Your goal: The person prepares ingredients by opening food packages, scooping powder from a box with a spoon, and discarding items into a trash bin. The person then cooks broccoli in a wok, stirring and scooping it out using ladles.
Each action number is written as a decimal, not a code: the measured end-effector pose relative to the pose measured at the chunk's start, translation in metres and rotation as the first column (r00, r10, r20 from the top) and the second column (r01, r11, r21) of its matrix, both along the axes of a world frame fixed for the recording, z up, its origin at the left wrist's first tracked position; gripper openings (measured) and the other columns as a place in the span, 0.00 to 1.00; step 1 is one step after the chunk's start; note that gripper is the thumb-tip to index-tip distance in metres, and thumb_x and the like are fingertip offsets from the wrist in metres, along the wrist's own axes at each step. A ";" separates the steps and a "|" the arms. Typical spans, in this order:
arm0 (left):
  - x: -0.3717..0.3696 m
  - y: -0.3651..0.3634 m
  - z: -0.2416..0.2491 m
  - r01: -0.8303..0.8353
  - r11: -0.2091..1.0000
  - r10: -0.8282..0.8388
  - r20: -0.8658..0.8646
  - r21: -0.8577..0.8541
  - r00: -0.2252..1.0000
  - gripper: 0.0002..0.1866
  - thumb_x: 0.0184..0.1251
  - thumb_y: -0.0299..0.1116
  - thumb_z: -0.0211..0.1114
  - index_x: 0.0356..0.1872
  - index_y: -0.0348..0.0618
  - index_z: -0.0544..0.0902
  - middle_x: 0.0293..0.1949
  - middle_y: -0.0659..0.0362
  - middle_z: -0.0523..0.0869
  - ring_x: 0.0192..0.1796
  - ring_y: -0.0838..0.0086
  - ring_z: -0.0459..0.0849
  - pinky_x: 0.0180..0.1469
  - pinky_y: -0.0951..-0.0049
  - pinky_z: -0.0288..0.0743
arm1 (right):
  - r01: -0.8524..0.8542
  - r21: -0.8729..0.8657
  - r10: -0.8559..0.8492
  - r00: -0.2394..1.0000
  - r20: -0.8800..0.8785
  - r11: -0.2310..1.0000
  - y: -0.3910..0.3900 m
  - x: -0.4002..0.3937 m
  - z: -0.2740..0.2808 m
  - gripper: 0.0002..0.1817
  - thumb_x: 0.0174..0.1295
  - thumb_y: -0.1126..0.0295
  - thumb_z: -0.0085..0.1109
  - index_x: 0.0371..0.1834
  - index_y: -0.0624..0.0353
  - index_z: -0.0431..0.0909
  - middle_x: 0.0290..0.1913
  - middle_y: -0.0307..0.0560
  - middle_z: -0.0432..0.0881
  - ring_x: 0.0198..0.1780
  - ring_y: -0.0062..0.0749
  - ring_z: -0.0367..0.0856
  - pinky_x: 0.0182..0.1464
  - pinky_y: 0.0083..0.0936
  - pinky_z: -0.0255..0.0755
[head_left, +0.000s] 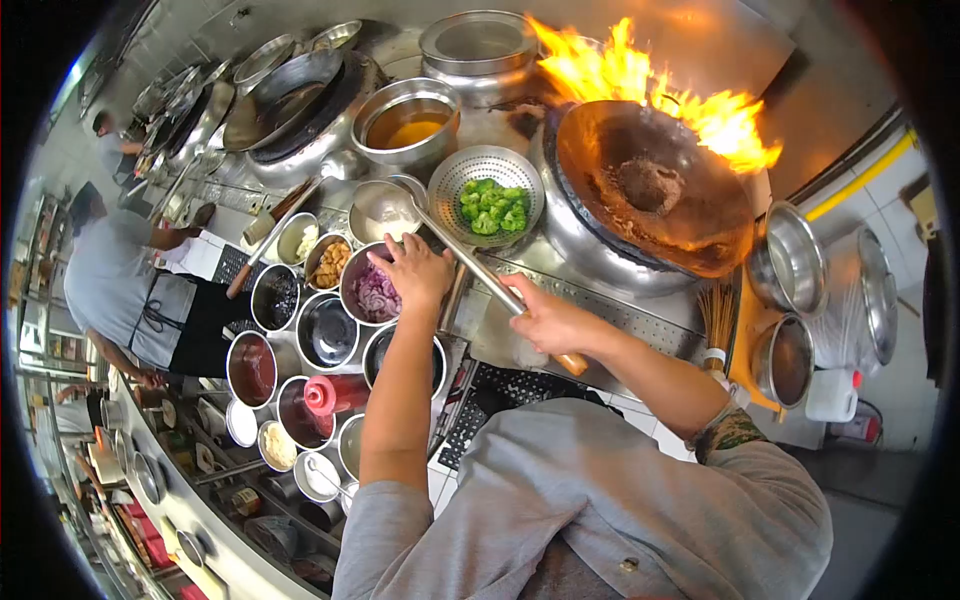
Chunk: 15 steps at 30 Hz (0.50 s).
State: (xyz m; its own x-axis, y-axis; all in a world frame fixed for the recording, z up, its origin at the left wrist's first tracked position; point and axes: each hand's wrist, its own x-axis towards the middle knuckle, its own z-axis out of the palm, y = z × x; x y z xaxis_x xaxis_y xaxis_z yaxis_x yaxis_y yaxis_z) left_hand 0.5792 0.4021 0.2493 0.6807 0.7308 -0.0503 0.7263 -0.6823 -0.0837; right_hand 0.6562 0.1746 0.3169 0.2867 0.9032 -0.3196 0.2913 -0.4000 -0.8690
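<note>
My left hand [413, 272] reaches over a steel pot of chopped purple onion [376, 296], its fingers spread at the pot's upper edge. My right hand [548, 316] is wrapped round the long handle of a steel ladle [478, 268], whose wooden end shows below the fist. The ladle's bowl [385, 212] rests near the upper left of my left hand, with some pale pieces by its lower edge. Beside it, a perforated strainer [447, 180] holds green broccoli [493, 207]. A dark wok [640, 190] sits tilted on the burner at the right, with tall flames behind it.
Several seasoning pots [251, 369] stand at the left, with a red squeeze bottle [336, 394] among them. Behind are a pot of brown liquid [408, 128] and another wok [285, 100]. A bamboo brush [716, 318] and steel bowls [795, 262] are at the right. Co-workers [130, 270] stand far left.
</note>
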 end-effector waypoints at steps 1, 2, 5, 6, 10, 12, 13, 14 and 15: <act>0.000 0.001 0.002 -0.001 1.000 0.001 -0.006 -0.014 1.000 0.40 0.71 0.60 0.49 0.73 0.37 0.69 0.75 0.53 0.66 0.80 0.47 0.52 0.73 0.24 0.39 | 0.031 -0.036 -0.033 0.998 -0.057 0.999 -0.003 0.002 0.008 0.31 0.68 0.69 0.52 0.73 0.58 0.56 0.33 0.52 0.78 0.29 0.38 0.79 0.34 0.38 0.72; 0.001 0.002 0.001 0.000 1.000 0.000 0.012 0.003 1.000 0.40 0.71 0.61 0.50 0.72 0.37 0.70 0.75 0.54 0.67 0.80 0.48 0.53 0.73 0.24 0.38 | 0.054 -0.073 -0.062 0.992 -0.111 0.996 -0.005 0.003 0.022 0.31 0.68 0.69 0.52 0.73 0.58 0.55 0.33 0.52 0.78 0.29 0.38 0.79 0.34 0.38 0.72; -0.001 0.001 -0.009 0.000 0.999 -0.001 0.035 0.046 0.999 0.41 0.70 0.64 0.51 0.71 0.38 0.71 0.74 0.55 0.68 0.80 0.49 0.54 0.73 0.24 0.37 | 0.058 -0.079 -0.066 0.993 -0.093 0.995 0.000 -0.002 0.011 0.32 0.67 0.71 0.52 0.74 0.58 0.54 0.32 0.50 0.77 0.27 0.34 0.78 0.32 0.35 0.71; -0.001 0.001 -0.012 0.006 0.998 -0.007 0.022 0.064 1.000 0.42 0.70 0.64 0.51 0.71 0.38 0.71 0.74 0.54 0.68 0.80 0.49 0.54 0.73 0.24 0.37 | 0.047 -0.063 -0.051 0.997 -0.059 0.997 0.002 -0.005 0.004 0.32 0.67 0.71 0.52 0.75 0.57 0.54 0.31 0.49 0.77 0.27 0.32 0.78 0.31 0.34 0.71; -0.002 0.000 -0.003 0.000 0.999 -0.001 0.020 0.038 1.000 0.42 0.69 0.63 0.54 0.72 0.37 0.69 0.74 0.54 0.68 0.80 0.48 0.54 0.73 0.24 0.40 | 0.077 -0.066 -0.092 0.961 -0.262 0.995 -0.011 0.007 0.014 0.33 0.67 0.71 0.53 0.75 0.57 0.54 0.27 0.45 0.75 0.23 0.31 0.76 0.27 0.34 0.70; -0.002 -0.002 -0.004 -0.004 0.999 0.003 0.017 0.048 1.000 0.43 0.69 0.63 0.54 0.73 0.37 0.68 0.74 0.54 0.67 0.80 0.48 0.54 0.72 0.24 0.41 | 0.078 -0.057 -0.085 0.987 -0.135 0.995 -0.005 -0.001 0.009 0.33 0.67 0.71 0.53 0.75 0.56 0.54 0.27 0.45 0.75 0.23 0.31 0.75 0.26 0.34 0.69; -0.003 -0.003 -0.005 -0.007 0.999 0.007 0.009 0.044 1.000 0.43 0.69 0.63 0.54 0.73 0.36 0.68 0.74 0.54 0.67 0.80 0.48 0.53 0.73 0.24 0.41 | 0.079 -0.053 -0.082 0.994 -0.069 0.995 -0.003 -0.003 0.007 0.33 0.67 0.71 0.53 0.75 0.56 0.54 0.27 0.45 0.75 0.22 0.31 0.75 0.26 0.34 0.69; -0.003 -0.003 -0.005 -0.007 0.999 0.007 0.001 0.039 1.000 0.43 0.69 0.63 0.54 0.73 0.36 0.68 0.75 0.54 0.67 0.80 0.48 0.53 0.73 0.24 0.41 | 0.053 -0.043 -0.057 0.995 -0.086 0.998 -0.005 -0.001 0.005 0.33 0.67 0.71 0.53 0.75 0.56 0.54 0.28 0.45 0.75 0.23 0.31 0.75 0.26 0.34 0.70; -0.002 -0.003 -0.003 -0.005 0.999 0.005 -0.005 0.039 1.000 0.43 0.69 0.63 0.54 0.73 0.36 0.68 0.75 0.54 0.67 0.80 0.48 0.53 0.73 0.24 0.41 | 0.031 -0.030 -0.034 0.994 -0.102 0.999 -0.006 0.003 0.003 0.33 0.67 0.71 0.53 0.75 0.55 0.55 0.28 0.46 0.76 0.23 0.31 0.75 0.27 0.35 0.70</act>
